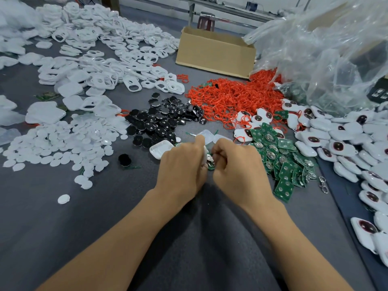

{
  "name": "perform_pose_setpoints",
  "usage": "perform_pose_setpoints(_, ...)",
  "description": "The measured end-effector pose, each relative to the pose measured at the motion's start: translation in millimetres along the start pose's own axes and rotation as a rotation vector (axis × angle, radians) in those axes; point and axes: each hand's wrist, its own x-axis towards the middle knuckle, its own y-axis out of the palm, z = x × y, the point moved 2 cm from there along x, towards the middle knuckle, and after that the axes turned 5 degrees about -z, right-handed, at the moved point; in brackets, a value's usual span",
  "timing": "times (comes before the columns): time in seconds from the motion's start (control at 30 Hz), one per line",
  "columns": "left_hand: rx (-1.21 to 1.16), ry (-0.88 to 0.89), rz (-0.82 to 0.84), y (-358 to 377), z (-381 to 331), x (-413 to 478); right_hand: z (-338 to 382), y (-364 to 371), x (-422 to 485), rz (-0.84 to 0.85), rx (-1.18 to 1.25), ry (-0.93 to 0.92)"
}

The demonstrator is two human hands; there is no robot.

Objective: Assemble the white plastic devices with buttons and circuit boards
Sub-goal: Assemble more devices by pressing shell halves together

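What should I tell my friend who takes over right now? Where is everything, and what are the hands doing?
The left hand and right hand both pinch one half-built device, with its board showing.
Spare circuit boards lie just to the right, black buttons ahead, white shells far left and red loops behind.
Done: a big heap of finished devices on the right.
Left: finish this one, then many more.

Glossy black buttons, matt white plastic shells, cardboard box.
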Motion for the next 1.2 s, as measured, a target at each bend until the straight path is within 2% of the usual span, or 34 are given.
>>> perform_pose_setpoints(0.17,0.014,0.042,0.039,2,1,0,-1,0,4,0.023,0.014,0.0)
perform_pose_setpoints(0.3,-0.055,0.093,0.078,0,3,1,-8,-3,7,0.066,0.114,0.042)
perform_pose_setpoints(0.53,-0.044,0.168,0.104,0,2,3,-18,-3,8,0.16,0.327,0.163)
perform_pose_setpoints(0.8,-0.173,0.134,0.129,-1,4,3,-22,-1,9,0.184,0.384,0.219)
perform_pose_setpoints(1.2,-0.22,0.089,0.155,1,5,5,-25,-5,12,0.207,0.352,0.247)
